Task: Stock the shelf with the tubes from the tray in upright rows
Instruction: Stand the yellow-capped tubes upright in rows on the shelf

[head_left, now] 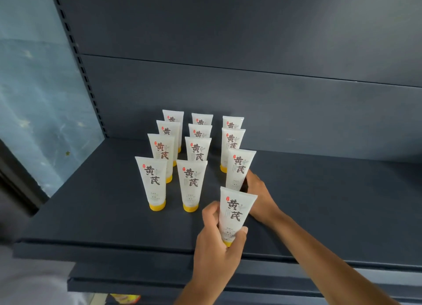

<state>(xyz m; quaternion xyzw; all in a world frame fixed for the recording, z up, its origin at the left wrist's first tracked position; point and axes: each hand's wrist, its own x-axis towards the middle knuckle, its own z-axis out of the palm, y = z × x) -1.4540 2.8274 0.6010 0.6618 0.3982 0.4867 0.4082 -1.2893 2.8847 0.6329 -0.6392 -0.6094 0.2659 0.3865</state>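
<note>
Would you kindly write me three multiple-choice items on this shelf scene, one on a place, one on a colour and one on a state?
1. Where is the tube in the left hand?
A. Behind the left row. B. At the front of the right row. C. On a lower shelf.
2. What colour are the caps?
A. Blue. B. Black. C. Yellow.
3. How do the standing tubes rest on the shelf?
A. Upright on their caps. B. Flat on their sides. C. Stacked in a pile.

Answers:
1 B: the left hand grips it just in front of that row's three tubes.
2 C: every cap in view is yellow.
3 A: each stands cap down with its flat end up.
</note>
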